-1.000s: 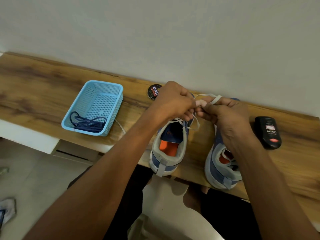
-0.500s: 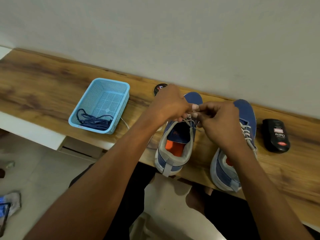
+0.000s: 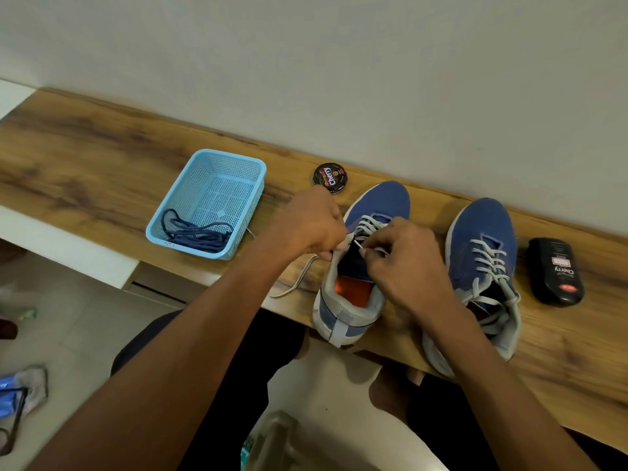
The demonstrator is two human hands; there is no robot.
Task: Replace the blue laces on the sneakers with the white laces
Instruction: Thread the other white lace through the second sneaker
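Head view, left to right: basket (image 3: 249, 166) holding blue laces (image 3: 197, 234); left hand (image 3: 311, 224) and right hand (image 3: 404, 260) each pinching white lace (image 3: 368, 227) on left sneaker (image 3: 377, 203); laced right sneaker (image 3: 482, 232); all on wooden shelf (image 3: 85, 158).

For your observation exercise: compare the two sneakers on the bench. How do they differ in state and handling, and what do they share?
1. The left sneaker is being laced, white lace pinched by the left hand and right hand; the right sneaker is untouched.
2. The left sneaker's lace end trails loose onto the bench; the right sneaker's laces stay on the shoe.

Both are blue, white-laced, toes toward the wall.
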